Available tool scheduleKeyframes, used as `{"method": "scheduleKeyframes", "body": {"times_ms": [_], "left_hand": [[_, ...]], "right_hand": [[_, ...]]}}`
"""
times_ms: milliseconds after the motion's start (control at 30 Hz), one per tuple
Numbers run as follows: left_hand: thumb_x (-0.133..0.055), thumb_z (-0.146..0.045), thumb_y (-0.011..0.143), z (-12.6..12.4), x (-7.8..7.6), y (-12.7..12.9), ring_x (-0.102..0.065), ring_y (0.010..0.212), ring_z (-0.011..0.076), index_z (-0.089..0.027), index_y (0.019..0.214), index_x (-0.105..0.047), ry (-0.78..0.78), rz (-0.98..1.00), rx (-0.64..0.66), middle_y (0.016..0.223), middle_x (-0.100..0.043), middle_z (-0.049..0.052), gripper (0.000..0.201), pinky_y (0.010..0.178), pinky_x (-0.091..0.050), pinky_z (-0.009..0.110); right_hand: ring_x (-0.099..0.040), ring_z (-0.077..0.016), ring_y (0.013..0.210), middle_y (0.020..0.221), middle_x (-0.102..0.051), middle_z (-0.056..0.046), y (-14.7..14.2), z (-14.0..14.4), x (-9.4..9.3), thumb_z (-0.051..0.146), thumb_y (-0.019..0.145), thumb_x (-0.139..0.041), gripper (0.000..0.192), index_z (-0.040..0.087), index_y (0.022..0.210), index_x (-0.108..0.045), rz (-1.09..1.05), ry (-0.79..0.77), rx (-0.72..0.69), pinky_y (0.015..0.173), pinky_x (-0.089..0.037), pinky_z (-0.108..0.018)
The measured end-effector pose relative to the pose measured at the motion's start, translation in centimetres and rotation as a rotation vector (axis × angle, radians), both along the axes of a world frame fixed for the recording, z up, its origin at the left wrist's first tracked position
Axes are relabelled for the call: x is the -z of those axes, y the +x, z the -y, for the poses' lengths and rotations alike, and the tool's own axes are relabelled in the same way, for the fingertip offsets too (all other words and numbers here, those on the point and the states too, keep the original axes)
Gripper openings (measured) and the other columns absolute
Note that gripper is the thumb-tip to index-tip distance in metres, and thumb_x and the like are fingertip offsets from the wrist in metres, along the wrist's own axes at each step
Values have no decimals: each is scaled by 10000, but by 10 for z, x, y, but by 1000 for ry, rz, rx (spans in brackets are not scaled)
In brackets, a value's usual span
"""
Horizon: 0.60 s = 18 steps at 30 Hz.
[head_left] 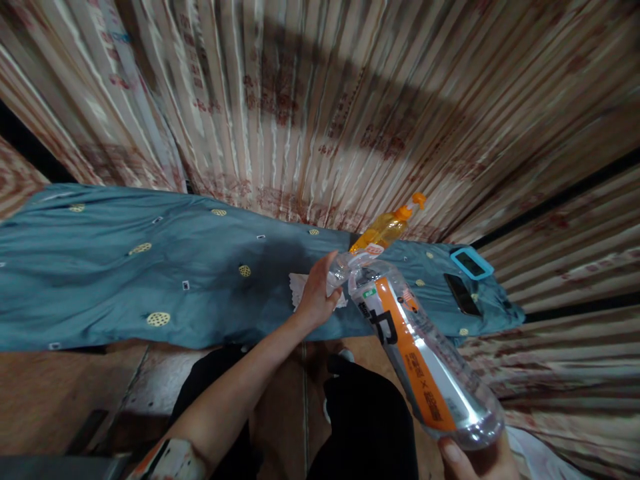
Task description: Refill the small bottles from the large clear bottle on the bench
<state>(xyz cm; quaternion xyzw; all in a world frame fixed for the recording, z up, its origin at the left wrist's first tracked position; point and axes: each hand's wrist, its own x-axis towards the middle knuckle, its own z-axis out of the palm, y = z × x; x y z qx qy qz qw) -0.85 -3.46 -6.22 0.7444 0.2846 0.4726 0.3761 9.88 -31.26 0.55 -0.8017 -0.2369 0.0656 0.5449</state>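
A large clear plastic bottle [425, 353] with an orange and white label is held tilted across the lower right of the frame, its base low at the bottom right and its neck pointing up toward the centre. The base is gripped by the right hand [475, 460] at the bottom right edge; only a thumb and part of the palm are seen there, closed against the bottle's bottom. The neck end of the bottle is met by the left hand [317, 293] near the middle of the frame, where the fingers are curled around a crumpled piece of clear plastic wrap [345, 267] at the bottle's top; whether the cap itself is grasped cannot be told.

Just above and behind the neck, a smaller orange bottle [387, 227] with an orange spout is seen lying tilted on a blue-green cloth [150, 267] that is spread across the middle of the frame. A white tissue [300, 287] is partly covered by the left hand. At the right end of the cloth, a dark phone [463, 295] and a small device with a light blue frame [471, 263] are laid near each other. The upper frame is filled by a pleated patterned curtain [320, 100].
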Motion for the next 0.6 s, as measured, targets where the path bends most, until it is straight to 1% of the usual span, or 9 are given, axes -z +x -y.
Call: {"method": "scheduleKeyframes", "body": {"times_ms": [100, 167, 300, 433, 533, 600], "left_hand": [[-636, -142, 823, -1, 1, 1, -465, 1394, 289, -248, 1490, -335, -4, 4, -9, 1498, -487, 123, 739, 1185, -375, 551], [-636, -152, 833, -1, 1, 1, -470, 1390, 289, -250, 1489, -344, -11, 9, -10, 1490, -495, 120, 724, 1184, -378, 545], [-636, -154, 835, -1, 2, 0, -473, 1392, 286, -247, 1488, -339, -18, 14, -12, 1484, -498, 121, 724, 1186, -377, 535], [-632, -147, 829, -1, 4, 1, -470, 1400, 283, -250, 1490, -323, -15, 11, -7, 1496, -485, 121, 738, 1191, -373, 530], [-634, -159, 833, -1, 5, 1, -461, 1407, 287, -251, 1491, -322, -21, 3, -11, 1508, -476, 121, 734, 1193, -372, 536], [-634, -161, 834, -1, 5, 1, -458, 1409, 289, -242, 1491, -325, -21, 3, -8, 1508, -477, 124, 731, 1195, -369, 536]], "right_hand": [[-612, -350, 1147, 1257, -632, -152, 5, -1, 3, 556, 712, -733, 865, 144, 1424, -466, -30, 42, -35, 975, -484, -479], [-613, -355, 1165, 1310, -613, -163, 9, -2, 4, 537, 748, -710, 851, 145, 1453, -439, -89, 90, -74, 978, -479, -483], [-585, -376, 1218, 1315, -622, -144, 16, -6, 2, 512, 779, -684, 798, 151, 1451, -451, -118, 122, -103, 976, -476, -509], [-554, -394, 1263, 1294, -642, -132, 19, -11, -7, 525, 769, -682, 760, 165, 1413, -501, -102, 125, -112, 1022, -440, -539], [-554, -400, 1269, 1361, -604, -145, 18, -17, -14, 496, 763, -699, 755, 177, 1419, -504, -143, 166, -105, 1022, -441, -554], [-517, -404, 1319, 1422, -562, -147, 17, -21, -18, 474, 761, -702, 785, 186, 1454, -472, -165, 218, -117, 1055, -411, -577]]}}
